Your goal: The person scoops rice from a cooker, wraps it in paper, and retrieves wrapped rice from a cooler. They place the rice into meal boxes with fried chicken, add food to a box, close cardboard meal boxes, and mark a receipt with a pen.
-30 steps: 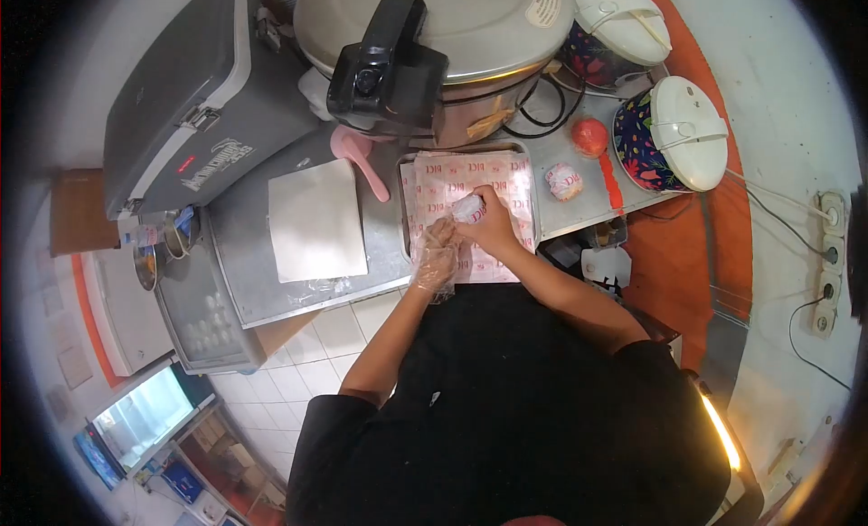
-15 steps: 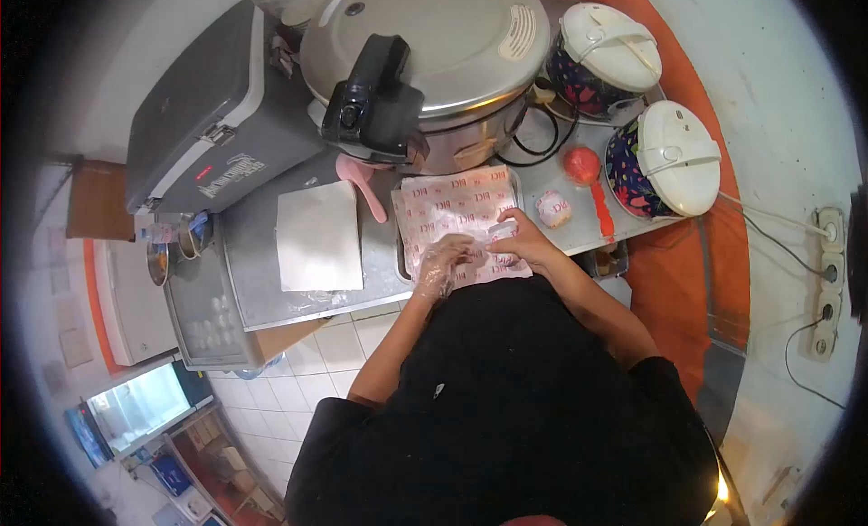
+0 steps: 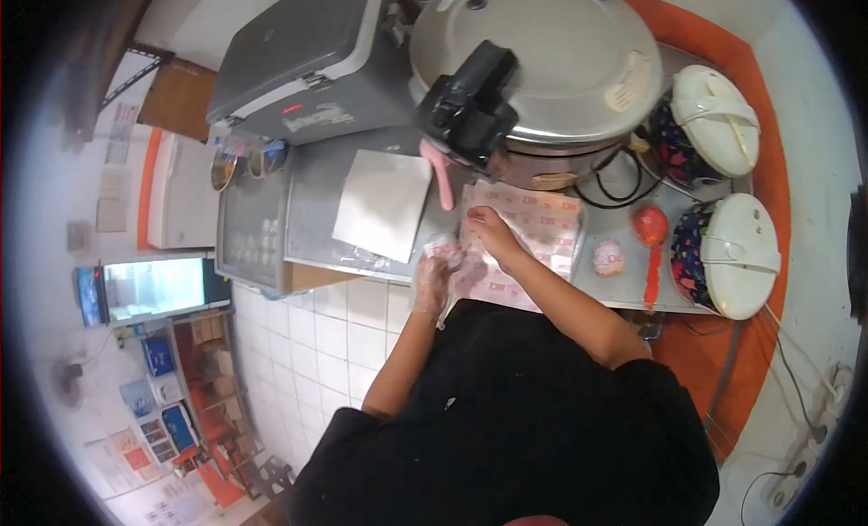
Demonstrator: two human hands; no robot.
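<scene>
My left hand (image 3: 431, 284), in a clear plastic glove, holds a small paper-wrapped bundle (image 3: 441, 247) beside the left edge of the printed wrapping sheets (image 3: 533, 241). My right hand (image 3: 493, 232) is over the upper left part of those sheets, its fingers bent together; what they hold, if anything, is too small to name. A second wrapped bundle (image 3: 608, 257) sits on the metal counter to the right of the sheets. White paper (image 3: 383, 205) lies to the left of my hands.
A large metal cooker (image 3: 542, 65) stands behind the sheets, with a pink scoop (image 3: 438, 171) at its left. Farther left is a grey cooler box (image 3: 334, 92). A red ball-shaped object (image 3: 649, 226) and two patterned pots with white lids (image 3: 741, 255) stand at the right.
The view has turned, shifting the counter rightward. My left hand has moved left off the sheets with the wrapped bundle. My right hand has separated from it and reached to the sheets' upper left.
</scene>
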